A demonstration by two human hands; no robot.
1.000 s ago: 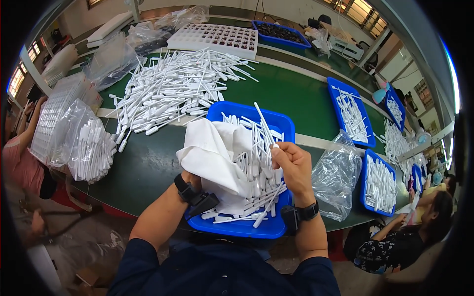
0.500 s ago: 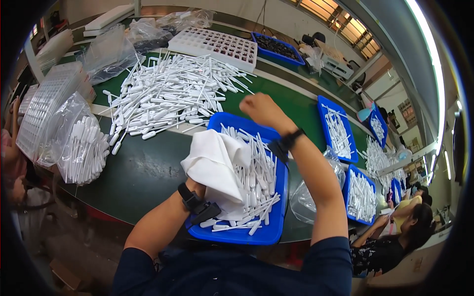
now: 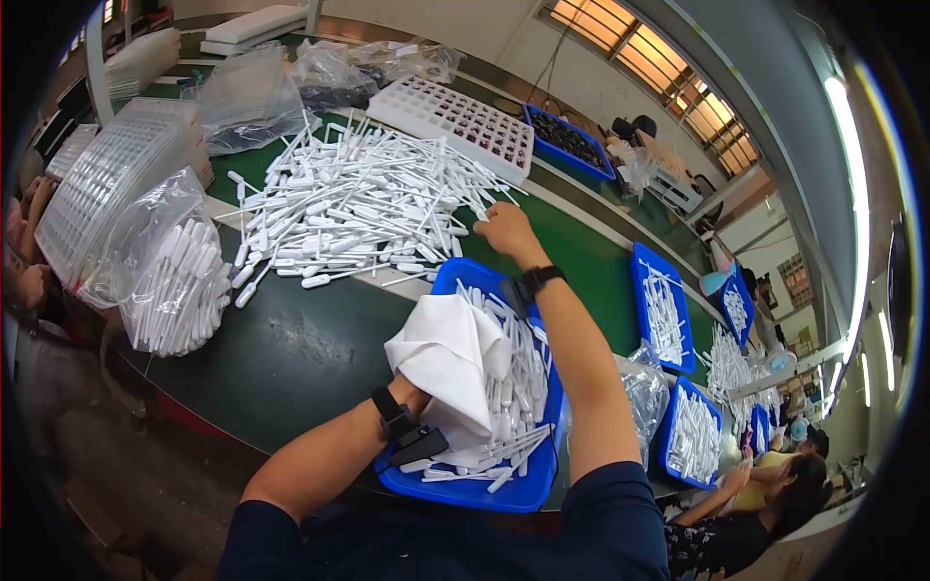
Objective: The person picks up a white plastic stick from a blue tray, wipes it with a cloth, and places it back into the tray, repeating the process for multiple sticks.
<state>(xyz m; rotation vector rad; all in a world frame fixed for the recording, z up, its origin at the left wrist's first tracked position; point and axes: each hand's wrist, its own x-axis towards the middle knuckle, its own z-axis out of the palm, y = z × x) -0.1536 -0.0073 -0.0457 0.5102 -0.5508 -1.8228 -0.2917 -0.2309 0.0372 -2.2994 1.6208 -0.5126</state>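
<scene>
A white cloth (image 3: pixel 448 353) is bunched over my left hand (image 3: pixel 409 395), which grips it from beneath; the fingers are hidden in its folds. Cloth and hand are above the left side of a blue tray (image 3: pixel 523 496) full of white plastic droppers (image 3: pixel 518 382). Beyond the tray, my right hand (image 3: pixel 510 234) reaches to the right edge of a large heap of loose droppers (image 3: pixel 358 194). Its fingers are closed together, with white droppers right at the fingertips; whether one is pinched cannot be made out. Both wrists wear black straps with small devices.
A clear bag of droppers (image 3: pixel 179 281) lies at left beside stacked clear plastic trays (image 3: pixel 107 194). Behind the heap is a white rack with holes (image 3: pixel 455 121). More blue trays of droppers (image 3: pixel 664 315) stand at right, near a co-worker (image 3: pixel 775 494) seated along the table.
My right hand has come down onto the right edge of the dropper heap. The left hand still has the cloth over the tray. The whole view has shifted slightly.
</scene>
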